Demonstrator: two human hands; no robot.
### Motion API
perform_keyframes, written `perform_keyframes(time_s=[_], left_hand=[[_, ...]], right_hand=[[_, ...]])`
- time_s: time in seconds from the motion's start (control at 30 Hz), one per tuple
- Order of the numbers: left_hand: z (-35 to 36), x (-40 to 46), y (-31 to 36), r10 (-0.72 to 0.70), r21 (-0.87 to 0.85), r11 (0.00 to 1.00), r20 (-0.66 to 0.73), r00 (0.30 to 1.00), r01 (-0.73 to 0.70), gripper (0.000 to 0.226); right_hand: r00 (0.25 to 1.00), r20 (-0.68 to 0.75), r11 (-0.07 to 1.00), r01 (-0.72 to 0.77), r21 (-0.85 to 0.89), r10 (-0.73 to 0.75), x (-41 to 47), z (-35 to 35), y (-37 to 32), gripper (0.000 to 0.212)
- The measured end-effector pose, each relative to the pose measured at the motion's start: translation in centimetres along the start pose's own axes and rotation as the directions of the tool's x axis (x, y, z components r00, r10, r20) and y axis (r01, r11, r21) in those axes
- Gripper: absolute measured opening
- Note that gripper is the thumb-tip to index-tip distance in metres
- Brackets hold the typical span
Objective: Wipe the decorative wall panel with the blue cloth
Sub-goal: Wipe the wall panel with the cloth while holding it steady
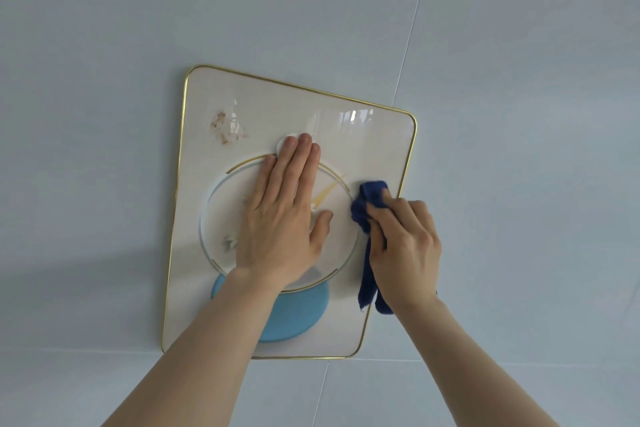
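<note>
The decorative wall panel (pixel 367 149) is a white rounded rectangle with a thin gold rim, hanging on the wall. It carries a raised white disc (pixel 221 211) with gold clock hands, a small white knob above it and a light blue disc (pixel 298 315) below. My left hand (pixel 280 215) lies flat on the white disc, fingers together and pointing up. My right hand (pixel 405 246) grips a bunched dark blue cloth (pixel 370 198) and presses it against the panel near its right edge. A tail of the cloth hangs below my right wrist.
A brownish speckled mark (pixel 225 128) shows on the panel's upper left. A smaller greyish mark (pixel 230 241) sits on the white disc's lower left. The pale tiled wall (pixel 104 114) surrounds the panel, with thin grout lines running diagonally.
</note>
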State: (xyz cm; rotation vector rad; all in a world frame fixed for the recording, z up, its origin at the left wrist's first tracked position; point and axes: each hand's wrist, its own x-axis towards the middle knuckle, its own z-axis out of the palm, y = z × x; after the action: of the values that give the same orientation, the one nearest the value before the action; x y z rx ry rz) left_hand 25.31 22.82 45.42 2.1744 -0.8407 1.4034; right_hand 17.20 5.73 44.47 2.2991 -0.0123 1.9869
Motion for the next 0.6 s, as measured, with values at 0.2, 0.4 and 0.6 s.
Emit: perform_keyframes(time_s=[0.2,0.4,0.6], left_hand=[[-3.2,-0.7,-0.5,0.029,-0.087,0.996,0.060,0.998,-0.023,0.081],[-6.0,-2.7,-4.0,-0.094,-0.103,0.991,-0.070,0.993,0.086,0.081],[-6.4,-2.1,-9.5,-0.262,-0.107,0.961,-0.066,0.963,0.254,0.108]], right_hand=[[0.915,0.371,0.987,-0.155,-0.035,0.156,-2.8,-3.7,-2.1,0.026],[0.697,0.421,0.609,-0.715,0.344,0.581,2.0,-5.5,-5.3,0.017],[0.993,-0.039,0.932,-0.093,0.350,0.113,7.0,-2.8,-11.9,0.022]])
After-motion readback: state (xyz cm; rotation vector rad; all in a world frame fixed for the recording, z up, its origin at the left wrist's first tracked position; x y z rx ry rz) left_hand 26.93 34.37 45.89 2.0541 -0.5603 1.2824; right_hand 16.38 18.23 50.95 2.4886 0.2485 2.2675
